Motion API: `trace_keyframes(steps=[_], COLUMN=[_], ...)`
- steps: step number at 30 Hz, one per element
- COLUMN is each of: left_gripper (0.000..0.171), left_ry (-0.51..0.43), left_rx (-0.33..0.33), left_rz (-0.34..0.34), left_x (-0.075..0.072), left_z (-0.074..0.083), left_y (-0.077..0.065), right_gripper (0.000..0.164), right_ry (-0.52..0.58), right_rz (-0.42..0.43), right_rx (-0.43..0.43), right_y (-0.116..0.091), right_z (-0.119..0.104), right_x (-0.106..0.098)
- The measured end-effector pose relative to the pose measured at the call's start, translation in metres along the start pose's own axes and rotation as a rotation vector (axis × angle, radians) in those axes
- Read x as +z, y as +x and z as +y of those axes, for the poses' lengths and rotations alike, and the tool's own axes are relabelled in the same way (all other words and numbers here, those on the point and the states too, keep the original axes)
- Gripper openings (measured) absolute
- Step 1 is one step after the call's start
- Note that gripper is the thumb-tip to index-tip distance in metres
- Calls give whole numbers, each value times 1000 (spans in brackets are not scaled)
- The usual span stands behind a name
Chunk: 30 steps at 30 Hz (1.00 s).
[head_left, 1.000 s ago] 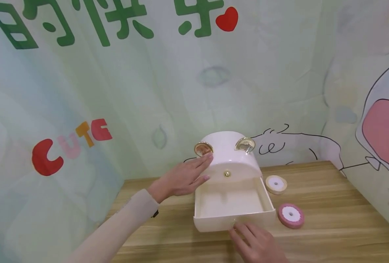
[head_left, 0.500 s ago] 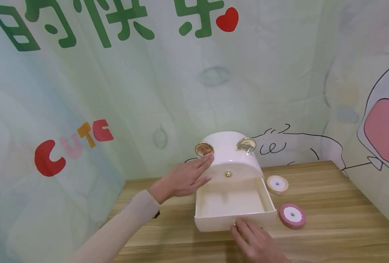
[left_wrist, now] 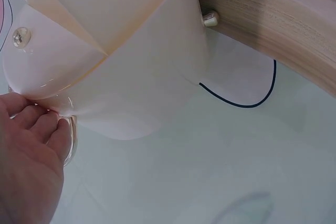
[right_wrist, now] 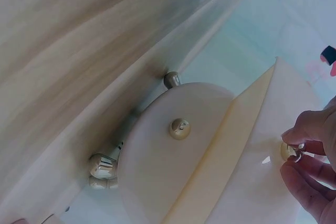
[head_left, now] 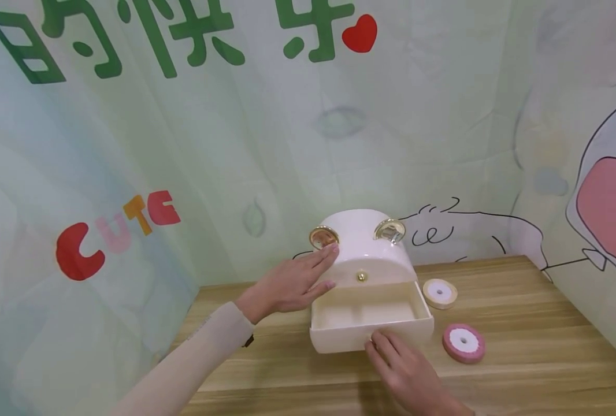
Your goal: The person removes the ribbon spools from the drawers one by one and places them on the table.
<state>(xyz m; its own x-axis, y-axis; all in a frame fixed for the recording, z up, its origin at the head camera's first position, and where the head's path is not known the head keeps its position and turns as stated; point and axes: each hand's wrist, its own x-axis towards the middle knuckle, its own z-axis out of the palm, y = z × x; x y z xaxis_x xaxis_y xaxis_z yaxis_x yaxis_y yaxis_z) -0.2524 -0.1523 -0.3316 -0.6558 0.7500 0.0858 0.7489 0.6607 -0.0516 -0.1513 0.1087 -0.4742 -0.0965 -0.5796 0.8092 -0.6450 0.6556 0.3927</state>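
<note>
A glossy cream drawer box (head_left: 359, 231) with a rounded top and gold ring ears stands on the table. Its drawer (head_left: 373, 339) is pulled partly out, and its inside looks bare. My right hand (head_left: 404, 370) is at the drawer front; in the right wrist view, thumb and fingers pinch its gold knob (right_wrist: 287, 151). My left hand (head_left: 292, 286) rests on the box's upper left side beside one ear (head_left: 324, 237), fingers extended. The left wrist view shows those fingertips touching the curved shell (left_wrist: 136, 82). Another gold knob (head_left: 362, 277) sits on the front panel above the drawer.
Two ribbon spools lie right of the box: a cream one (head_left: 440, 293) and a pink one (head_left: 464, 343) nearer the front. Behind the wooden table (head_left: 516, 323) hangs a printed curtain (head_left: 266, 144). Shiny metallic feet (right_wrist: 102, 166) hold the box up.
Over the last half second, the drawer has slid a little inward, with my right hand moving along at the knob. My left hand stays in place on the box.
</note>
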Motion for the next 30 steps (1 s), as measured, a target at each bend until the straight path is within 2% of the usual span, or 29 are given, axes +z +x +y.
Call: trace_keyframes(steps=[7,14,22,23,27,28,30], left_gripper=[71,71,72,71,72,72,72], left_ry=[-7,1,14,18,27,27,23], left_rx=[9,19,22,22,17,14,9], left_rz=[3,12,14,15,13,11,8], left_x=[1,1,0,0,1,1,1], left_z=[0,0,0,0,0,0,1], left_y=[-1,0,-1,-1,-1,-1,-1], right_gripper=[49,54,57,53,19,18,28], right_ry=[19,45,80,85,102,104,110], right_rz=[-8,-55,-52,-54,-66,-70,-70], right_rx=[58,127,188,192,205,208,214], right_y=[4,9,16,16,15,15,15], right_z=[6,15,26,27,32,33,35], right_x=[13,28,48,50,57,59,61])
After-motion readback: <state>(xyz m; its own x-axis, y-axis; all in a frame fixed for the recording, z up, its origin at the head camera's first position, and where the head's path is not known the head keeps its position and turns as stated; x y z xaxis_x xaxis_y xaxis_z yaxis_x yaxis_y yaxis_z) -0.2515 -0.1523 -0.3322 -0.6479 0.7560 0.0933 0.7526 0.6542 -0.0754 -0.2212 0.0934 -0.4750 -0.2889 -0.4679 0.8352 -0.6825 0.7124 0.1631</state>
